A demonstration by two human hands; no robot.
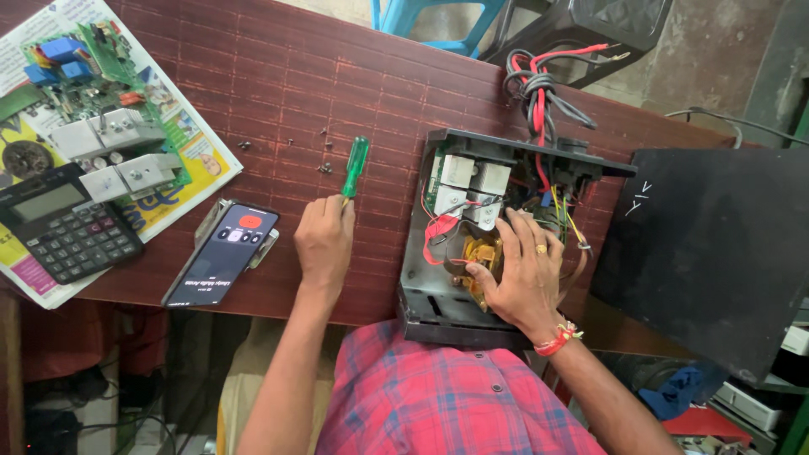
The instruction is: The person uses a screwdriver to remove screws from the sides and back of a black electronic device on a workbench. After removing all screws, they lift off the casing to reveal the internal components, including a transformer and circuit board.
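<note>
My left hand (324, 240) rests on the red-brown table and grips a screwdriver with a green handle (355, 166) that points away from me. My right hand (522, 270) reaches into an open black device housing (419, 278) and presses on the yellow-wrapped transformer (482, 253) inside. White relay blocks (468, 187) and red, yellow and black wires sit above my fingers. A bundle of red and grey cables (539, 93) leaves the housing's far side.
Small screws (324, 168) lie near the screwdriver tip. A phone (222, 253) lies left of my hand. A green circuit board (101, 109) and a calculator (63, 227) rest on printed paper at far left. A black cover panel (716, 244) lies right.
</note>
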